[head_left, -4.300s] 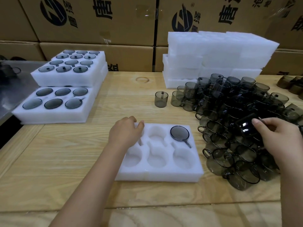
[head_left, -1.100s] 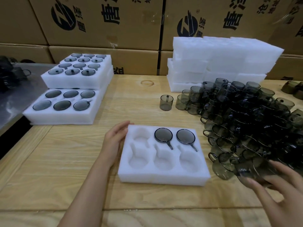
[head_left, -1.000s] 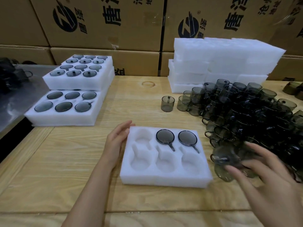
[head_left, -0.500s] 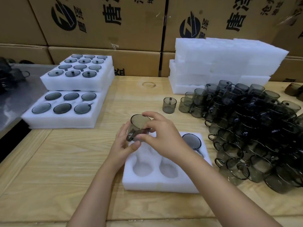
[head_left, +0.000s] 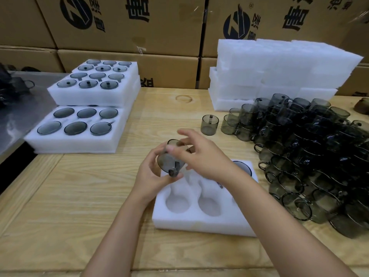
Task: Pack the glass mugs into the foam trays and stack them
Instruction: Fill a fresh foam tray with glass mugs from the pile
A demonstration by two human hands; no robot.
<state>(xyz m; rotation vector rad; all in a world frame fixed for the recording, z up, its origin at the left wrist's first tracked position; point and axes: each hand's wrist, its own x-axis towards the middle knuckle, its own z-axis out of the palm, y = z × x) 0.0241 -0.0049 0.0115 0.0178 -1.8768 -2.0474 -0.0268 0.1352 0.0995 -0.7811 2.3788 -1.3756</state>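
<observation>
A smoky glass mug is tilted in the air over the back left corner of a white foam tray. My left hand cups it from below and the left. My right hand pinches its rim from above. The tray's two front pockets that show are bare. One mug sits in the back right pocket, mostly hidden by my right arm. A big pile of loose mugs lies to the right.
Two stacked filled foam trays stand at the left. A stack of foam trays stands at the back right. One mug stands apart mid-table. Cardboard boxes wall the back. A metal surface borders the table's left.
My right hand took a mug from the pile and carried it left over the tray. My left hand left the tray's edge and rose to hold the mug too.
</observation>
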